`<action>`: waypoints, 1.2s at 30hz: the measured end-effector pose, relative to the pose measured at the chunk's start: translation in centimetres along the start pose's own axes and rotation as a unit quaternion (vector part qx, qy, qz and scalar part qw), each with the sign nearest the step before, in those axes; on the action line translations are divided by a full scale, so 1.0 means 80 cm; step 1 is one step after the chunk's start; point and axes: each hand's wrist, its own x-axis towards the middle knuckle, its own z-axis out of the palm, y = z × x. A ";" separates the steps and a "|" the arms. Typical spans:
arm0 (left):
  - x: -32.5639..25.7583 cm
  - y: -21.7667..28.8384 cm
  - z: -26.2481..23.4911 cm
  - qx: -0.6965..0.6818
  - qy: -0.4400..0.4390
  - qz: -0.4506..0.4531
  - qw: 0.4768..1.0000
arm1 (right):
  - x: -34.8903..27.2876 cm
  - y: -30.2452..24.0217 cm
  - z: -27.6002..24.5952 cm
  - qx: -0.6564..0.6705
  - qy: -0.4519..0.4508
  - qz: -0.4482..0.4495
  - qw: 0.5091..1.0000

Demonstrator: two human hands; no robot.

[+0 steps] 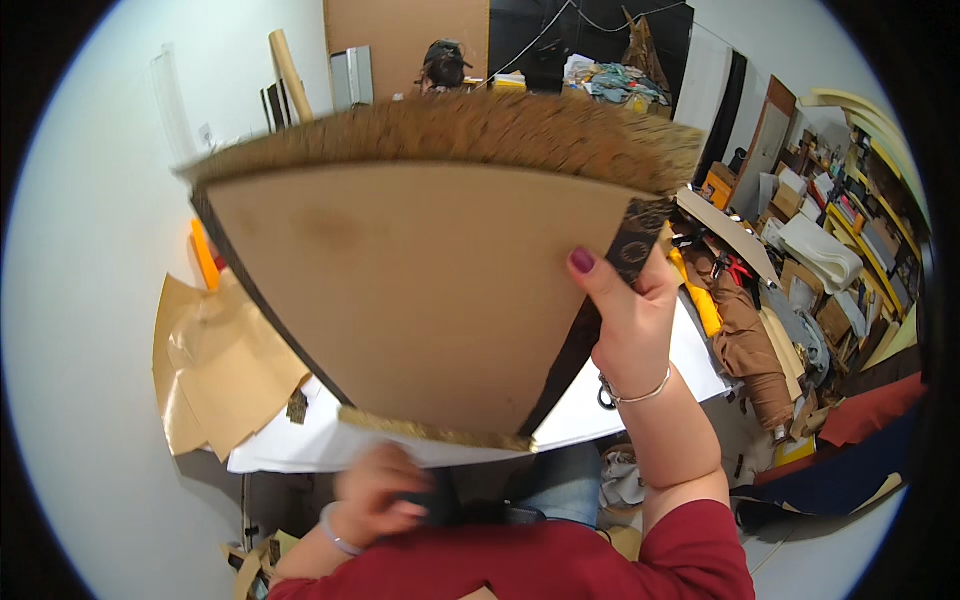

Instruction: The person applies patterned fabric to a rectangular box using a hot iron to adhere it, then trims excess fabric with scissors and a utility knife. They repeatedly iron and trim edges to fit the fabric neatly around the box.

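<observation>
My right hand (628, 310) holds up a large fan-shaped piece of brown card (420, 290) by its right edge, thumb on the front face. The piece has a fuzzy brown fringe along its wide top edge, a gold strip along its narrow bottom edge and dark patterned sides. It fills the middle of the view and hides most of the white table (300, 450) behind it. My left hand (375, 495) is low, below the piece's bottom edge, blurred, with fingers curled near a dark object I cannot make out. Both forearms wear red sleeves.
Crumpled brown paper (215, 360) lies on the table's left part beside an orange strip (204, 255). At the right, rolls of fabric, a yellow roll (700, 300), boxes and crowded shelves (870, 200) fill the floor. A cardboard tube (290, 75) leans on the far wall.
</observation>
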 end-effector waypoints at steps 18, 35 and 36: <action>0.142 0.013 0.030 -0.225 0.487 -0.032 0.843 | -0.065 0.015 0.074 0.289 0.166 0.116 0.936; 0.080 -0.024 -0.071 -0.064 0.504 -0.095 0.856 | -0.106 0.197 0.125 0.189 -0.228 0.368 0.881; 0.073 -0.026 -0.089 -0.029 0.511 -0.104 0.853 | -0.099 0.215 0.101 0.055 -0.367 0.287 0.883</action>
